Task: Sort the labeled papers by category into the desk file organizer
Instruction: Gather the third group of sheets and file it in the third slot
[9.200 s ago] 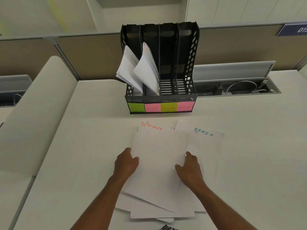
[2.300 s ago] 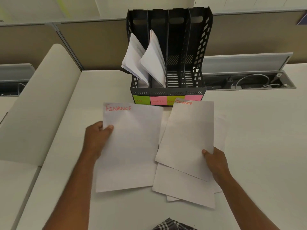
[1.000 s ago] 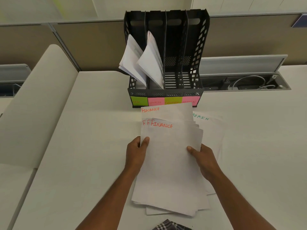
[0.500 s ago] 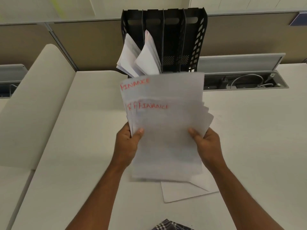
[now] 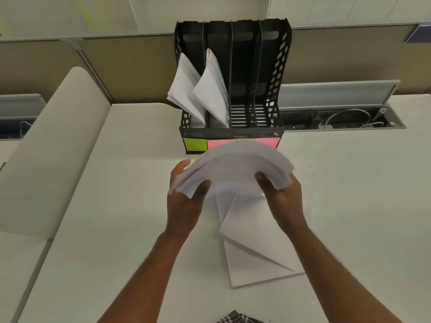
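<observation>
White sheets, bowed into an arch, sit between your two hands: your left hand [image 5: 186, 199] grips the near left edge of the stack of papers [image 5: 235, 166] with the thumb on top, and your right hand [image 5: 283, 197] pinches the right edge the same way. The stack hangs above the counter [image 5: 121, 206], just in front of the black file organizer [image 5: 233, 73].

Flatten that arch before you go further; a bowed bundle will likely catch on the dividers. Square the edges, turn the sheets upright so one narrow edge leads, and feed them straight down into a single slot rather than across two. The red lettering on the sheets is too blurred to read here, so check it against the sticky notes [image 5: 196, 144] on the organizer's front, which your stack partly covers.

As for what is filed: the two left slots each hold a leaning sheaf of filed papers [image 5: 210, 89], fanning out toward you. The two right slots look empty down to their slatted floors. A few loose sheets [image 5: 256, 241] lie on the counter under your wrists, not yet sorted.
</observation>
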Demonstrator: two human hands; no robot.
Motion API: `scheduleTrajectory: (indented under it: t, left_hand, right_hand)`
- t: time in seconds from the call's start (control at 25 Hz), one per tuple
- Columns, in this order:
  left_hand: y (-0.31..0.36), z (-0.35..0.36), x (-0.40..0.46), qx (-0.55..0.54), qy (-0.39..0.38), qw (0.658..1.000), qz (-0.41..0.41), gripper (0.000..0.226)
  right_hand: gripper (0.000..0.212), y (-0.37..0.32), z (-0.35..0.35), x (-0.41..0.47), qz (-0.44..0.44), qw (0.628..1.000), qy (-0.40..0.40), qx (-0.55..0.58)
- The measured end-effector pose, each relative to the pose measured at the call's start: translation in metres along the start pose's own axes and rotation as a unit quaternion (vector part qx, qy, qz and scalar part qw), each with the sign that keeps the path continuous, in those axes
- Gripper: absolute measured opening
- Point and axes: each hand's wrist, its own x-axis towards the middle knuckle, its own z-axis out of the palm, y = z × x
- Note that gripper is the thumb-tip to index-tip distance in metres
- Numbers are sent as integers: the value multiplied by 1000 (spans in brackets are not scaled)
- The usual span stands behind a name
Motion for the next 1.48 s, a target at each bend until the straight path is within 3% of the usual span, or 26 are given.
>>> scheduleTrajectory:
  t: [0.08,0.24,0.36,0.48,0.6,0.76,0.88,1.04,1.32,1.48]
  left_hand:
    - [-13,-1,0,22,6,999,-31,54]
    - [-5,5,2,-53,28,998,-19,43]
    - [-6,1,11,-53,52,997,-13,22]
    - [-29,-3,10,-58,16,989,-136,32]
    - [-58,-2,-9,-54,-3,956,-289,27]
    - [-75,-2,-27,-75,11,924,-374,20]
    - [-76,-1,-26,-67,12,928,-366,11]
    - [-78,-2,-24,-28,12,941,-337,33]
    - [-78,-7,-15,-24,-23,949,-313,17]
    - [-76,-6,-15,2,12,956,-294,29]
  right_hand:
    - [20,11,1,0,38,999,2,4]
    - [10,14,5,4,66,998,14,-3]
    - [6,16,-1,4,80,997,23,4]
    - [11,41,-11,-5,177,984,-8,-2]
    - [19,73,-17,-21,314,949,-42,8]
    - [20,95,-16,-41,344,938,-38,18]
    - [19,100,-11,-47,335,942,-2,24]
    - [13,103,-8,-46,343,937,49,43]
    - [14,109,-14,-47,357,930,62,59]
    - [12,110,-14,-47,356,929,72,68]
